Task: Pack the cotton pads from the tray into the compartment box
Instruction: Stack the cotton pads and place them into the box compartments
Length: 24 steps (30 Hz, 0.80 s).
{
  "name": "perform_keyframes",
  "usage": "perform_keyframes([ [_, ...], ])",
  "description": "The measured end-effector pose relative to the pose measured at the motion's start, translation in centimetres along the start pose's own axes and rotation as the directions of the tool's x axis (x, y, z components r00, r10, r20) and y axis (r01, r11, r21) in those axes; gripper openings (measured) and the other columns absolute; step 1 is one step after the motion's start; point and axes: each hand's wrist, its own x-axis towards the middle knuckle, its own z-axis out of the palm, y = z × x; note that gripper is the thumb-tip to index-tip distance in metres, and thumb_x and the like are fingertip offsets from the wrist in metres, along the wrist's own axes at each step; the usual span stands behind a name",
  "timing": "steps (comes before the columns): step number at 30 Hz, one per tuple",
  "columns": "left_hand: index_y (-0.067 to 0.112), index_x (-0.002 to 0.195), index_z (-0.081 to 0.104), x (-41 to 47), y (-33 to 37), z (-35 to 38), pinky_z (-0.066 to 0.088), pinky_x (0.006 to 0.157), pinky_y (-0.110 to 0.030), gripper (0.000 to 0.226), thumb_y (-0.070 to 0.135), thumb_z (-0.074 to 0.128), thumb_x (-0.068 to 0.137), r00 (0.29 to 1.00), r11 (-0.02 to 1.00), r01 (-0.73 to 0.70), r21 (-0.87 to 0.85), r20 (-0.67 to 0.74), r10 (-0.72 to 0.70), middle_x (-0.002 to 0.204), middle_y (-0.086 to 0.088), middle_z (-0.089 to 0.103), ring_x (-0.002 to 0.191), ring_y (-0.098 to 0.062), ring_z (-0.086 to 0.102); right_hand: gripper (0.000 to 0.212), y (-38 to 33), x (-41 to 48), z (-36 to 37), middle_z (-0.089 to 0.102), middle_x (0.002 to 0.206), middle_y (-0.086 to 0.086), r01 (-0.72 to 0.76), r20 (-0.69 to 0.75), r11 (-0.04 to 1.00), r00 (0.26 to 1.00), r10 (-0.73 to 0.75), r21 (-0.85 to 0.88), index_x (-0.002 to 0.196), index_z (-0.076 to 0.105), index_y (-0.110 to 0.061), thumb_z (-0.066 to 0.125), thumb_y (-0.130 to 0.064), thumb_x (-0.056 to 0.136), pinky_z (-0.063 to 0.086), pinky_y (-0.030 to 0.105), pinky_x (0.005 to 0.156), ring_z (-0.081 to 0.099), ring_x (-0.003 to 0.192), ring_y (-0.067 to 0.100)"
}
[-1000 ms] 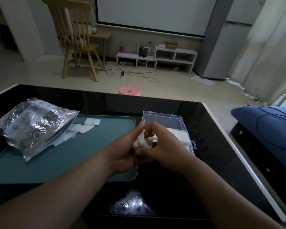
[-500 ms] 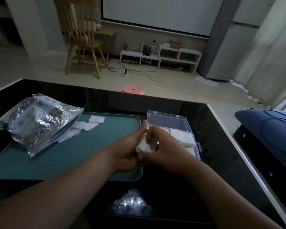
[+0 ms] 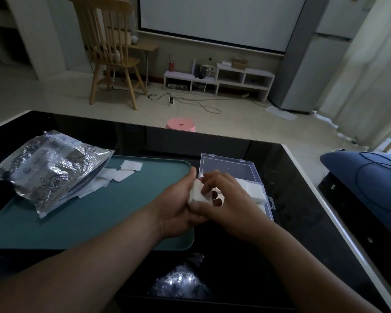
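Note:
A small stack of white cotton pads (image 3: 196,193) is held between both hands, just left of the clear compartment box (image 3: 235,170). My left hand (image 3: 178,206) cups the stack from the left and below. My right hand (image 3: 230,199) curls over it from the right, fingers pinching the top pads. The box lies open on the black table, with white pads (image 3: 251,188) in its right compartments. More loose pads (image 3: 122,172) lie at the far end of the teal tray (image 3: 88,211), next to a foil bag (image 3: 48,168).
The foil bag covers the tray's left part and hangs over its edge. A crumpled clear wrapper (image 3: 181,281) lies on the black table (image 3: 303,211) near me. A blue cushion (image 3: 366,177) sits off the table's right edge. A pink stool (image 3: 181,124) stands beyond the far edge.
Both hands stay together on the stack by the box. My right fingers have shifted on the top pads and spread a little.

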Motion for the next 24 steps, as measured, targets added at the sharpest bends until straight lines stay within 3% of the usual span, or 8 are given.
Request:
perform_keyframes([
  [2,0.016,0.148,0.05,0.3,0.0,0.2,0.061,0.075,-0.039,0.077,0.073,0.03,0.099,0.999,1.0,0.0,-0.007,-0.032,-0.001,0.13,-0.013,0.059,0.1,-0.025,0.067,0.028,0.0,0.1,-0.1,0.053,0.111,-0.028,-0.064,-0.098,0.99,0.994,0.052,-0.123,0.091,0.066,-0.037,0.057,-0.064,0.089,0.041,0.029,0.096,0.045,0.113,0.0],
  [6,0.012,0.141,0.048,1.0,-0.3,0.7,0.06,0.078,-0.042,0.064,0.059,0.023,0.107,0.995,0.998,-0.069,0.011,-0.076,0.069,0.136,-0.019,0.062,0.097,-0.028,0.069,0.049,-0.7,0.4,-0.1,0.061,0.088,-0.016,-0.204,-0.179,0.949,0.97,0.163,-0.242,0.086,0.071,-0.029,0.04,-0.066,0.098,0.042,0.038,0.089,0.052,0.101,0.012],
  [9,0.016,0.151,0.042,1.5,-0.7,1.2,0.053,0.089,-0.041,0.06,0.052,0.023,0.109,0.987,0.994,-0.095,0.061,-0.126,0.102,0.135,-0.014,0.065,0.107,-0.025,0.068,0.044,-0.8,0.2,-0.1,0.068,0.083,-0.017,-0.257,-0.162,0.965,0.956,0.245,-0.055,0.096,0.063,-0.036,0.052,-0.077,0.084,0.053,0.036,0.082,0.064,0.087,0.004],
  [12,0.022,0.145,0.05,1.8,-1.0,2.1,0.042,0.085,-0.041,0.051,0.048,0.025,0.108,0.977,0.981,-0.117,0.155,-0.159,0.142,0.126,-0.016,0.065,0.104,-0.027,0.058,0.022,-0.5,0.1,-0.5,0.068,0.086,-0.012,-0.322,-0.124,0.947,0.94,0.319,-0.001,0.104,0.064,-0.031,0.067,-0.048,0.09,0.059,0.034,0.077,0.066,0.08,0.004],
  [15,0.015,0.128,0.06,2.1,-1.5,2.5,0.045,0.081,-0.041,0.037,0.036,0.038,0.107,0.966,0.962,-0.154,0.227,-0.169,0.195,0.111,-0.017,0.06,0.085,-0.022,0.06,0.01,0.1,0.4,-1.1,0.069,0.087,-0.005,-0.382,-0.123,0.92,0.912,0.39,0.086,0.102,0.068,-0.024,0.064,-0.023,0.093,0.06,0.047,0.085,0.066,0.083,0.014],
  [17,0.013,0.122,0.06,2.4,-1.9,2.4,0.049,0.079,-0.04,0.03,0.029,0.043,0.104,0.935,0.906,-0.17,0.387,-0.227,0.272,0.108,-0.015,0.064,0.085,-0.023,0.063,0.01,0.5,0.4,-1.7,0.072,0.085,0.0,-0.414,-0.124,0.894,0.891,0.437,0.173,0.095,0.07,-0.022,0.061,-0.018,0.093,0.06,0.055,0.083,0.07,0.083,0.024],
  [19,0.015,0.115,0.058,2.6,-2.4,2.4,0.049,0.071,-0.036,0.024,0.028,0.043,0.102,0.907,0.812,-0.15,0.564,-0.248,0.339,0.101,-0.009,0.063,0.083,-0.022,0.06,0.014,0.8,0.1,-2.3,0.073,0.083,0.001,-0.432,-0.118,0.872,0.877,0.466,0.232,0.089,0.07,-0.024,0.059,-0.016,0.094,0.061,0.056,0.083,0.072,0.084,0.027],
  [24,0.013,0.118,0.05,3.7,-4.0,4.2,0.043,0.065,-0.035,0.028,0.033,0.042,0.1,0.905,0.695,-0.131,0.707,-0.201,0.375,0.092,-0.009,0.061,0.072,-0.02,0.054,0.024,1.3,-0.6,-2.9,0.076,0.087,0.011,-0.461,-0.054,0.843,0.868,0.493,0.277,0.092,0.074,-0.009,0.053,-0.018,0.099,0.061,0.052,0.079,0.073,0.088,0.031],
])
